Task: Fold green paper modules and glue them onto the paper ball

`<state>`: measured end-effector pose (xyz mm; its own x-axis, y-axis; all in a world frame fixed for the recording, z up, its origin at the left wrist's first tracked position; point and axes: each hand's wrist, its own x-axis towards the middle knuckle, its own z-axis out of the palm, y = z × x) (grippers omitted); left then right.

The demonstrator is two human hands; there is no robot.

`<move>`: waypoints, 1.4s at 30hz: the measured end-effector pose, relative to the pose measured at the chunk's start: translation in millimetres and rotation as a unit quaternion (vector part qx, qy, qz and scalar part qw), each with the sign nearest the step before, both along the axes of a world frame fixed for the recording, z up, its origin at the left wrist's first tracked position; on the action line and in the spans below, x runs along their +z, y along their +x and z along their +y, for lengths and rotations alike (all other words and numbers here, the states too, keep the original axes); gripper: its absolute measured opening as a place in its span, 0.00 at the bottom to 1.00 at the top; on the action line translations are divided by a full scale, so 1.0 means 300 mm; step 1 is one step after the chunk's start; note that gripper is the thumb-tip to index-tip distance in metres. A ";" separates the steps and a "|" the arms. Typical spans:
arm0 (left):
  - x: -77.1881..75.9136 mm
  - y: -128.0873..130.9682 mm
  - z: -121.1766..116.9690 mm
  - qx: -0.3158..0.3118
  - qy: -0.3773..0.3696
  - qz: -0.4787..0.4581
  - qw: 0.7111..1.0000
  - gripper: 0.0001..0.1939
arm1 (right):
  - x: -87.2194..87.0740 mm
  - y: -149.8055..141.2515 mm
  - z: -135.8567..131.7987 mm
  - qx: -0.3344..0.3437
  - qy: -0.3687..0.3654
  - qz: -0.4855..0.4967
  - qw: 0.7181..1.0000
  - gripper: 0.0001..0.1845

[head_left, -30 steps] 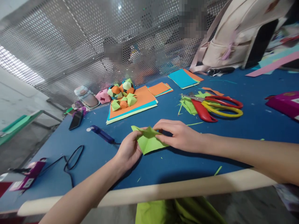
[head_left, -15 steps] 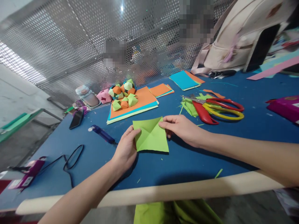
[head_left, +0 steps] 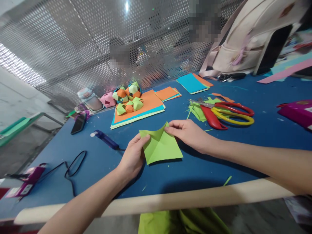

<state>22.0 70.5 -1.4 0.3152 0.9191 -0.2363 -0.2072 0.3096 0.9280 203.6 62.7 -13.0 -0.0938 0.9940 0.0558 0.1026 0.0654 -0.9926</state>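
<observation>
A light green paper square (head_left: 161, 146) with fold creases is held just above the blue table (head_left: 170, 172). My left hand (head_left: 133, 156) pinches its left corner. My right hand (head_left: 190, 133) pinches its top right corner, thumb under and fingers on top. The sheet's top edge is bent upward between the two hands, while its lower part hangs toward the table.
Red and yellow scissors (head_left: 226, 112) lie on green scraps to the right. Behind are an orange-topped paper stack (head_left: 143, 109) with folded paper balls (head_left: 126, 96), more sheets (head_left: 192, 83), a blue pen-like tool (head_left: 106, 139), a phone (head_left: 78, 123), a cable (head_left: 73, 164), a backpack (head_left: 246, 35).
The paper was crumpled into a fold a second ago, then was opened flat, and now its top edge is bending again. Both hands stay at its corners.
</observation>
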 end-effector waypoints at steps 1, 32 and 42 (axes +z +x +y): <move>0.001 0.000 -0.001 0.002 0.003 0.004 1.000 0.11 | 0.000 0.000 0.001 -0.001 0.000 -0.003 1.000 0.11; 0.006 -0.020 -0.048 0.006 0.225 0.215 0.950 0.08 | 0.006 -0.020 -0.008 0.007 0.042 -0.019 0.999 0.13; 0.019 -0.003 -0.052 -0.005 0.262 0.224 0.939 0.18 | 0.040 -0.035 -0.037 0.016 0.102 -0.085 0.991 0.10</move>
